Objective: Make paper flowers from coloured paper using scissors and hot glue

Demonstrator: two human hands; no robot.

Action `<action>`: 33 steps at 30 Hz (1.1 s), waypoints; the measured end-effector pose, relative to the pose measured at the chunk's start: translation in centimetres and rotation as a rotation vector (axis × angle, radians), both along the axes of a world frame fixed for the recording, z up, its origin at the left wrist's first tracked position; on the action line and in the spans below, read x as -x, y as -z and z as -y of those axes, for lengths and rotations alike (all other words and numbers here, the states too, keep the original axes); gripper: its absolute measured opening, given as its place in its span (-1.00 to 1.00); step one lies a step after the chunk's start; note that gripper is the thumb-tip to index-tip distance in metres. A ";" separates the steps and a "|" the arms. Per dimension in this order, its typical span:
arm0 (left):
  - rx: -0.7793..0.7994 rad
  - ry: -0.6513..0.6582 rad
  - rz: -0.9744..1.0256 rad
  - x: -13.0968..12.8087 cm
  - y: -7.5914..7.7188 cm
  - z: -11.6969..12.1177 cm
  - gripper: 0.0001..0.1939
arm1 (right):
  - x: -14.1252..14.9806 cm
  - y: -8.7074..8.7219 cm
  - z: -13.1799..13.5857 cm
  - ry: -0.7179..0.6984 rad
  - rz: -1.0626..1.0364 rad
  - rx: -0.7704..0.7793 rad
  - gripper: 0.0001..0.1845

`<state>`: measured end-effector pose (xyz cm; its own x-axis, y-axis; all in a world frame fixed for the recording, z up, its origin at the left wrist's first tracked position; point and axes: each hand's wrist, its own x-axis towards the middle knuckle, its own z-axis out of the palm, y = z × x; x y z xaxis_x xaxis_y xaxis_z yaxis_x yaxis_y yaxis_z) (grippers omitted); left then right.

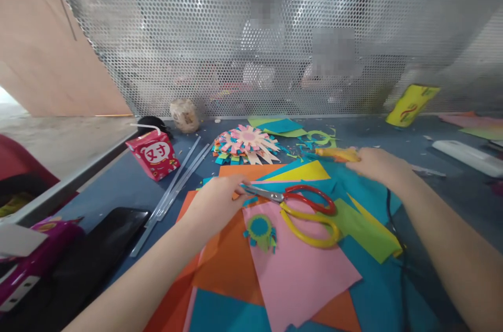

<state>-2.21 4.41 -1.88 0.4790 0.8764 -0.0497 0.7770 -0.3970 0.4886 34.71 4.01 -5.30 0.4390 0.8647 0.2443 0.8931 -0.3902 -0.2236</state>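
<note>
A: Pose of left hand (214, 202)?
B: Extended forward and inward, back of hand up. Fingers bunched at the blade tips of the scissors (277, 197); can't tell if pinching or just resting.

A: Right hand (379, 163)?
B: Forward and inward too, knuckles up. Fingers closed around yellow glue gun (334, 154), blue nozzle aimed left. Black cord (389, 206) below wrist.

A: Scissors?
B: Just right of left fingers, partly over pink sheet (310, 279). Silver blades, one red loop, one yellow, loops to the right.

A: Anything else close?
B: Small blue-green fringed piece (260, 227), nearer than left fingers and slightly right. Layered paper flowers (248, 138) beyond left fingers, on the bench (353, 130).
</note>
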 end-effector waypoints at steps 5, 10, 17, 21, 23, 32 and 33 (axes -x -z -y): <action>0.080 0.096 0.052 0.2 0.0 0.0 -0.74 | 1.2 -2.2 0.5 0.050 -0.381 -0.025 -0.73; 0.066 0.132 -0.014 -0.1 0.4 0.0 -0.70 | 1.5 -2.4 0.3 -0.092 -0.916 -0.098 -0.69; -0.082 -0.053 -0.193 -0.2 -0.8 1.2 -0.63 | 1.7 -2.1 0.4 -0.316 -1.382 -0.073 -0.71; 0.099 0.029 -0.202 -0.1 -1.0 2.0 -0.61 | 2.4 -1.9 0.4 -0.365 -1.485 -0.084 -0.71; 0.150 0.067 -0.181 -0.1 -0.7 2.0 -0.60 | 2.9 -1.9 0.4 -0.366 -1.516 -0.090 -0.70; 0.281 0.198 -0.106 0.4 0.0 1.8 -0.74 | 3.8 -2.0 0.7 -0.346 -1.559 -0.111 -0.71; 0.291 0.207 -0.100 0.4 -0.1 1.9 -0.77 | 3.9 -1.9 0.7 -0.339 -1.556 -0.112 -0.72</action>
